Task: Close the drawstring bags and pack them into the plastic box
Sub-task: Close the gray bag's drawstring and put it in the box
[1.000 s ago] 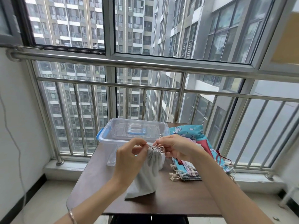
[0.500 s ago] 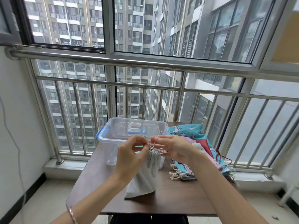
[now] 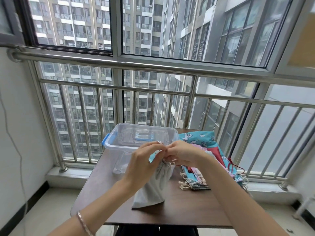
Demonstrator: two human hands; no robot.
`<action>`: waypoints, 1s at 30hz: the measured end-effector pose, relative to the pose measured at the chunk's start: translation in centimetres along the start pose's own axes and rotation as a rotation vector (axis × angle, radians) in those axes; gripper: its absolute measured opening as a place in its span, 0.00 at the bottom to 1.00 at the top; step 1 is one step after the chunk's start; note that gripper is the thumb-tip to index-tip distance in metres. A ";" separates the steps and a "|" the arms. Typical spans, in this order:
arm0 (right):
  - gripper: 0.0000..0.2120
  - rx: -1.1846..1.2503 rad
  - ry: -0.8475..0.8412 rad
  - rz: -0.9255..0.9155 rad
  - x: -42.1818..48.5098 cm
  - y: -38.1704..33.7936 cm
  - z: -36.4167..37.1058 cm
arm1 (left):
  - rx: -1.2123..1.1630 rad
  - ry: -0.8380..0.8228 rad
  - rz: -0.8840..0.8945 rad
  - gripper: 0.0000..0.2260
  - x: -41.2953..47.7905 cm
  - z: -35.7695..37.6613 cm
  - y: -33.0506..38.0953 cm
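In the head view, your left hand [image 3: 144,160] and right hand [image 3: 183,154] each pinch the cord [image 3: 168,163] at the neck of the grey cloth drawstring bag [image 3: 153,186], standing on the brown table [image 3: 187,206] before the clear plastic box [image 3: 119,148]. Pull both ends apart evenly until the neck shuts.

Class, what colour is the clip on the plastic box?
Blue clip, best in the head view.
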State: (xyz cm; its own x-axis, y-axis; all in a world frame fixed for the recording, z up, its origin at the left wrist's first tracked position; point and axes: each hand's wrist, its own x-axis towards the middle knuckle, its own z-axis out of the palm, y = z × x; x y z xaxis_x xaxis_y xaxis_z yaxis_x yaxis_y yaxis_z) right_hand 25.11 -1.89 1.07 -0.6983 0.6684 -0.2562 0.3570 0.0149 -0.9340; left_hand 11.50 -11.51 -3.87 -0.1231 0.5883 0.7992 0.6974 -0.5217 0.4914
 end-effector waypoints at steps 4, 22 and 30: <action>0.06 -0.179 -0.071 0.044 0.0 -1.2 -0.6 | -0.080 -0.175 -0.018 0.10 0.8 -0.1 -0.1; 0.16 -0.113 0.027 -0.262 -0.4 -0.1 -0.4 | -0.391 -0.351 -0.553 0.09 3.9 -1.0 -1.5; 0.09 -0.550 0.315 -0.590 -1.2 0.9 0.7 | -0.548 -0.569 -0.928 0.18 5.5 -2.2 -1.0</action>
State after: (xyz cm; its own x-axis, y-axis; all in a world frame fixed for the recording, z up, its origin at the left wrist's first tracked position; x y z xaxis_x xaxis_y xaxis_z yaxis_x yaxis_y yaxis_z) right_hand 25.85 -3.21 0.33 -0.6888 0.6116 0.3893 0.2966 0.7278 -0.6184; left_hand 8.55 -9.12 0.78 0.0068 0.9912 -0.1319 0.1016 0.1305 0.9862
